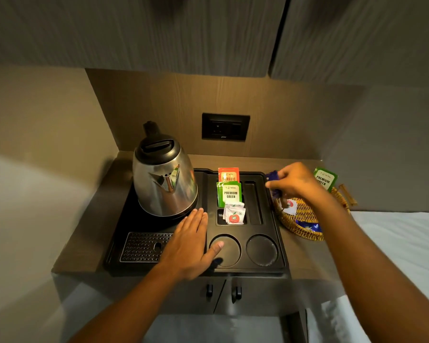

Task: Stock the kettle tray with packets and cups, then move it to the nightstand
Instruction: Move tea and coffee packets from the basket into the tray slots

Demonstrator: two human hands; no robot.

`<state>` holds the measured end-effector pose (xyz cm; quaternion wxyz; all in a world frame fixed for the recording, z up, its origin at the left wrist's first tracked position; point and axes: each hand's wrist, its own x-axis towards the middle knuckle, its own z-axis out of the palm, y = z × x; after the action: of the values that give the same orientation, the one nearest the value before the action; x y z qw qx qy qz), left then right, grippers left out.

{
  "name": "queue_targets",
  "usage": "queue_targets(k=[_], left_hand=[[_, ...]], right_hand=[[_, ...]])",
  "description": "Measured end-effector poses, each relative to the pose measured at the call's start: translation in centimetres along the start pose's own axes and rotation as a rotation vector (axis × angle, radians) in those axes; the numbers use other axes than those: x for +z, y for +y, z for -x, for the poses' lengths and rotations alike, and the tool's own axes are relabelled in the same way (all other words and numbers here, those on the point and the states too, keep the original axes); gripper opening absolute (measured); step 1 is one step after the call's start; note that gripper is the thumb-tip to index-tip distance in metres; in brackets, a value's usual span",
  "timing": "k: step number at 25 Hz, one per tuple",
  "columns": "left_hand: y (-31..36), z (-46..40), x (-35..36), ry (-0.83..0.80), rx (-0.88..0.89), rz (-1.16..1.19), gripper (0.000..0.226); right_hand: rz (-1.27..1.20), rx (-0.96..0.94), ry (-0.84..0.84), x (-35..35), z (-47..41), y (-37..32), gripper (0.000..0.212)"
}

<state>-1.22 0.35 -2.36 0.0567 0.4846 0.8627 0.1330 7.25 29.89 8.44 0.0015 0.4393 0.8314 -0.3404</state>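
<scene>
A black kettle tray (281, 246) sits on a wooden counter. A steel kettle (164, 179) stands on its back left. In the tray's middle slots stand an orange tea packet (228, 174), green tea packets (230, 194) and white sachets (234, 215). Two round cup wells (261, 250) at the front hold no cups. My left hand (188, 243) lies flat and open on the tray, thumb over the left well. My right hand (295, 181) holds blue packets (274, 184) above a wicker basket (305, 230) to the tray's right.
The basket also holds a white sachet (290, 206), a blue packet (308, 227) and a green packet (325, 179) at its far rim. A black wall socket (225, 126) is behind the tray. Cabinet handles (235, 293) sit below the counter. White bedding (394, 243) lies at right.
</scene>
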Motion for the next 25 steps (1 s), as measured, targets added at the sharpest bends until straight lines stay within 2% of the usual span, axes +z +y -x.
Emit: queue_targets(k=[3, 7, 10, 12, 15, 17, 19, 25], left_hand=[[0.0, -0.1, -0.2, -0.012, -0.01, -0.006, 0.088], [0.3, 0.1, -0.4, -0.014, -0.017, -0.004, 0.087], [0.4, 0.0, -0.4, -0.011, -0.008, -0.01, 0.087], [0.4, 0.0, -0.4, -0.009, 0.0, -0.011, 0.087], [0.2, 0.0, -0.4, -0.008, -0.002, -0.016, 0.087], [0.3, 0.0, -0.3, -0.004, -0.005, -0.022, 0.087], [0.1, 0.0, -0.1, -0.006, -0.005, -0.024, 0.087], [0.1, 0.0, -0.1, -0.001, -0.003, -0.025, 0.088]], right_hand=[[0.032, 0.122, 0.025, 4.8, -1.5, -3.5, 0.026], [0.074, 0.126, 0.049, 6.3, -2.6, -3.9, 0.025], [0.099, 0.028, 0.259, 2.9, -2.6, -1.4, 0.021], [0.166, 0.074, 0.365, 0.0, -2.7, 2.1, 0.013], [0.322, 0.293, 0.289, -2.0, -1.5, 7.8, 0.017], [0.398, 0.327, 0.22, -1.4, -1.0, 10.0, 0.037], [0.425, 0.314, 0.226, -0.9, -1.0, 10.6, 0.047], [0.348, 0.314, 0.249, -1.2, -0.5, 9.9, 0.034]])
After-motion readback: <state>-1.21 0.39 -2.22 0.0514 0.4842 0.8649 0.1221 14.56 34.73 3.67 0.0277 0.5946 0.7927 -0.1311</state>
